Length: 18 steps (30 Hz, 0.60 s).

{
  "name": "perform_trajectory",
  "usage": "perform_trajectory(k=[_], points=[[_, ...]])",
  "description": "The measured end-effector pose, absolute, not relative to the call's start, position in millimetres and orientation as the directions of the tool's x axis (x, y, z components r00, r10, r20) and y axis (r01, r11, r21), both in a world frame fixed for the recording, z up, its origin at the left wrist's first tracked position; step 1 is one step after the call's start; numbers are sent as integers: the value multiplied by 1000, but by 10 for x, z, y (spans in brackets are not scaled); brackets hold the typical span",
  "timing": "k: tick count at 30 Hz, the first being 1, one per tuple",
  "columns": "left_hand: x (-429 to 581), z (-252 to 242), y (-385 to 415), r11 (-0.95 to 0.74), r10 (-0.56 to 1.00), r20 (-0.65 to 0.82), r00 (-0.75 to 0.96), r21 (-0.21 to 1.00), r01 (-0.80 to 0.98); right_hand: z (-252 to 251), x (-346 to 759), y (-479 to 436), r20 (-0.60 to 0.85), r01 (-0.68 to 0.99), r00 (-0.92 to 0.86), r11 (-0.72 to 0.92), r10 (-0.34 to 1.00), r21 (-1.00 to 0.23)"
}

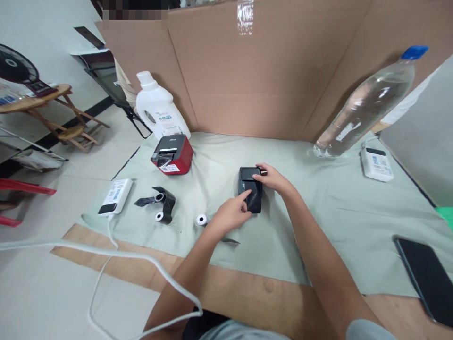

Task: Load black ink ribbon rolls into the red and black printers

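A small black box-shaped device, like a portable printer [250, 174], rests on the pale green cloth between my hands. Glossy black strip material [254, 203] covers its lower part. My right hand [272, 178] grips the upper right edge with thumb and fingers. From the lower left, my left hand [231, 215] holds the near end, its index finger stretched over the front and the other fingers curled. Beside my left wrist lies a roll with a white core [201, 220], partly hidden by the forearm. Further left are black-strip rolls [167, 204], partly unwound.
Behind stand a red-and-black label printer [173, 155], a white jug [161, 106] and a cardboard panel [255, 71]. A large clear bottle [371, 104] leans at right. White power banks [116, 196] lie at both sides; a phone [426, 276] lies front right. A white cable [141, 257] crosses front left.
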State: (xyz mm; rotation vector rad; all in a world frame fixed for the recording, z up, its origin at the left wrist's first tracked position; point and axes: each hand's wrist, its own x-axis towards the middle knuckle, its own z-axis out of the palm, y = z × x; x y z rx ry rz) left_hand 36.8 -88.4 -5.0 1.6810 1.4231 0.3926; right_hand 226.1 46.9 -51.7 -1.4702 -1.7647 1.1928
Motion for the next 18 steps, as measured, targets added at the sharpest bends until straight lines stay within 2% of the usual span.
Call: perform_trajectory(k=[4, 7, 13, 15, 18], points=[[365, -61, -877, 24, 914, -277, 296, 765, 644, -507, 2187, 432, -120, 592, -235, 44, 964, -805], [371, -57, -874, 14, 916, -272, 295, 756, 654, -445, 2083, 315, -96, 710, -183, 64, 978, -701], [386, 16, -980, -45, 943, -206, 260, 697, 715, -153, 1768, -92, -153, 867, -62, -23, 986, -498], [321, 30, -1085, -92, 985, -50, 163, 647, 757, -111, 1654, -185, -156, 908, -16, -51, 988, -415], [71, -6, -1297, -170, 942, 336, -17, 519, 838, -134, 1517, -270, -124, 936, 50, -90, 991, -340]])
